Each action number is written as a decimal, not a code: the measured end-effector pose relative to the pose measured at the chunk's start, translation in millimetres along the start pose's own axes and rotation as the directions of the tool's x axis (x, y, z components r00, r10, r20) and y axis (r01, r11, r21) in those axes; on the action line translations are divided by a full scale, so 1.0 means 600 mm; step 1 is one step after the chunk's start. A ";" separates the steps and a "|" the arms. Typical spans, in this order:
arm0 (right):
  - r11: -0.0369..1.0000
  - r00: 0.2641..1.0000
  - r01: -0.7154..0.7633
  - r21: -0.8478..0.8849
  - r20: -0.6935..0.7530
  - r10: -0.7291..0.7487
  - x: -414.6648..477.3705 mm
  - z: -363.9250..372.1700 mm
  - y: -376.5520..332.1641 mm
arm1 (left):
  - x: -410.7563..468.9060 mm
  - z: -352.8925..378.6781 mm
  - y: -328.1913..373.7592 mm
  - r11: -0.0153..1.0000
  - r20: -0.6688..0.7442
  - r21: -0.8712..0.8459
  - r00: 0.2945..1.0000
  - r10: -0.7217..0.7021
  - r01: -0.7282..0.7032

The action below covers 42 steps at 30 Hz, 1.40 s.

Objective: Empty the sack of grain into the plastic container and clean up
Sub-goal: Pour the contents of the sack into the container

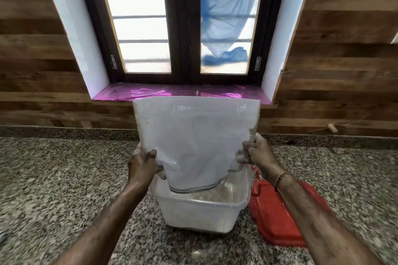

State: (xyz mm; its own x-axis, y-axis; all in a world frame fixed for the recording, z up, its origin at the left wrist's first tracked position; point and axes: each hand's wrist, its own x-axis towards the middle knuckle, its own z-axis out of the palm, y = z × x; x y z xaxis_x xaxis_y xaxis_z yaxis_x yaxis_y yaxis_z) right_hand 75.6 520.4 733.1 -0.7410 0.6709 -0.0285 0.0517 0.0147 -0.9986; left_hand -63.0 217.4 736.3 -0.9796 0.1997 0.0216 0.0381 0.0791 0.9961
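Sack: The white sack (193, 135) hangs upside down right above the plastic container (200, 215). Its open mouth has a gray edge and dips just inside the container's top.
Container: It is a clear tub. It sits on the speckled stone counter (53, 178).
Grain: Pale grain (206, 193) lies in the bottom of the container, under the sack's mouth.
Left hand: The left hand (141, 165) grips the sack's left side with curled fingers, above the container's left wall.
Right hand: The right hand (258, 153) grips the sack's right side the same way, above the container's right wall. A thread bracelet (281, 177) is on that wrist.
Edges: The sack's mouth is narrower than the container, so it fits between the walls. The sack's top end is wider than the container.
Open room: The stone counter spreads wide to the left of the container and in front of it.
In the way: A red lid (275, 217) lies flat just to the right of the container. The right arm reaches over it.
Behind: A wood wall (344, 71) and a window (183, 23) with a shiny pink sill (150, 92) stand behind the container. A blue cloth (226, 17) shows through the right pane.
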 end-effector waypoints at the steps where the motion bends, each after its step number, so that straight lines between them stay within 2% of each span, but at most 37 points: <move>1: 1.000 1.000 -0.009 -0.004 -0.026 0.008 0.003 0.000 -0.006 | 0.001 -0.002 0.001 1.000 -0.008 0.005 1.000 0.007 -0.007; 6: 1.000 0.996 -0.016 -0.024 -0.092 0.014 0.011 0.004 -0.023 | -0.007 -0.008 0.004 1.000 -0.022 0.010 1.000 0.015 -0.015; 8: 0.998 0.997 -0.027 -0.063 -0.075 0.023 0.003 0.006 -0.031 | -0.013 -0.018 0.004 1.000 0.029 -0.010 1.000 0.009 -0.009; 11: 0.991 0.998 0.043 -0.127 -0.044 -0.049 -0.010 0.007 -0.043 | -0.013 -0.041 0.008 0.999 0.106 -0.042 0.994 0.017 -0.013; 12: 0.989 0.996 0.066 -0.134 -0.044 -0.073 -0.015 0.009 -0.046 | -0.008 -0.047 0.012 0.999 0.080 0.002 0.995 0.051 -0.052; 14: 0.985 0.994 0.089 -0.147 -0.047 -0.097 -0.021 0.013 -0.052 | 0.003 -0.045 0.028 0.967 0.004 0.210 0.989 0.146 -0.143; 17: 0.980 0.994 0.082 -0.183 -0.053 -0.093 -0.026 0.016 -0.054 | 0.015 -0.018 0.060 0.876 -0.103 0.438 0.957 0.271 -0.201; 19: 0.976 0.994 0.082 -0.201 -0.054 -0.095 -0.030 0.014 -0.054 | 0.017 0.003 0.086 0.800 -0.088 0.530 0.920 0.382 -0.282; 23: 0.973 0.992 0.101 -0.207 -0.058 -0.116 -0.047 0.019 -0.068 | 0.036 0.040 0.131 0.510 0.118 0.653 0.741 0.661 -0.559; 25: 0.967 0.989 0.114 -0.226 -0.066 -0.132 -0.054 0.024 -0.074 | 0.046 0.074 0.169 0.410 0.235 0.652 0.684 0.691 -0.638; 26: 0.963 0.987 0.125 -0.240 -0.068 -0.145 -0.057 0.027 -0.078 | 0.051 0.094 0.193 0.389 0.282 0.644 0.677 0.679 -0.659; 28: 0.953 0.981 0.164 -0.254 -0.057 -0.184 -0.062 0.035 -0.086 | 0.055 0.134 0.240 0.398 0.378 0.604 0.687 0.620 -0.691; 30: 0.947 0.976 0.191 -0.259 -0.051 -0.211 -0.067 0.043 -0.094 | 0.055 0.165 0.273 0.452 0.455 0.525 0.687 0.567 -0.721; 33: 0.915 0.983 0.154 -0.372 -0.040 -0.182 -0.072 0.039 -0.099 | 0.052 0.185 0.293 0.526 0.413 0.439 0.683 0.602 -0.729; 36: 0.820 0.976 0.164 -0.548 -0.033 -0.217 -0.066 0.010 -0.107 | 0.050 0.188 0.282 0.569 0.362 0.406 0.697 0.619 -0.715; 37: 0.812 0.961 0.188 -0.552 -0.067 -0.268 -0.064 0.001 -0.112 | 0.050 0.189 0.278 0.578 0.353 0.394 0.698 0.623 -0.715; 40: 0.855 0.863 0.405 -0.325 -0.173 -0.475 -0.071 0.009 -0.146 | 0.051 0.197 0.277 0.615 0.345 0.349 0.707 0.618 -0.707; 42: 0.812 0.843 0.473 -0.342 -0.093 -0.530 -0.084 0.034 -0.153 | 0.047 0.203 0.284 0.648 0.306 0.322 0.724 0.619 -0.690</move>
State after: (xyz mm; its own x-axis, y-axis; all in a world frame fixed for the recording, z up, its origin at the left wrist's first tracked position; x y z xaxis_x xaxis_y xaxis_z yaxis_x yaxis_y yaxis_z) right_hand 94.7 469.9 825.4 -0.5900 0.6263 0.5096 -0.0798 0.5828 -0.8087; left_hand -60.2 355.6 896.3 -0.6252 0.4919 0.6060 0.7642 0.2280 0.6033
